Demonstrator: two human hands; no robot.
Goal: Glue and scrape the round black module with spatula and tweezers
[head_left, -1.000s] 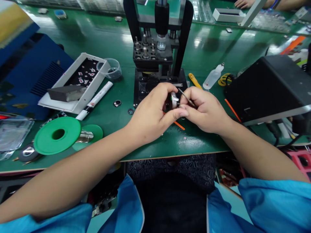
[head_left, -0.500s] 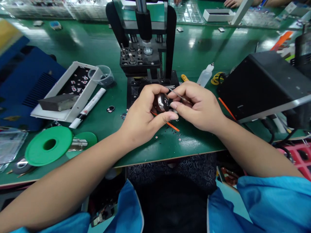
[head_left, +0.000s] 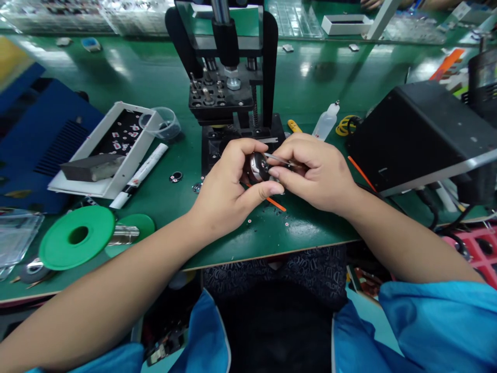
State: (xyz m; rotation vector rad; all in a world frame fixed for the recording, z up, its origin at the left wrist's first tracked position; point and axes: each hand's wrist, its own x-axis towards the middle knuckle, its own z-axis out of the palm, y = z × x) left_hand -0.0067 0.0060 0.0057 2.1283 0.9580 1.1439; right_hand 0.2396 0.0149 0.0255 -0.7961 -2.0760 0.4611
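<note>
Your left hand (head_left: 235,189) curls around the round dark part (head_left: 257,168) above the bench (head_left: 229,248), in front of the press (head_left: 221,97); your right hand (head_left: 316,173) pinches a thin metal tool (head_left: 276,157) beside it. Expect the part to be light, stiff, slippery; grip its rim.

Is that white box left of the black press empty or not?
Not empty: small red-and-white pieces lie scattered inside the white box.

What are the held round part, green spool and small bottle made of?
Round part: glossy, dark and silvery; metal or plated plastic, the highlights fit both.
Green spool: probably plastic, smooth and evenly coloured.
Small bottle: likely plastic, smooth, with a milky, translucent wall.
</note>
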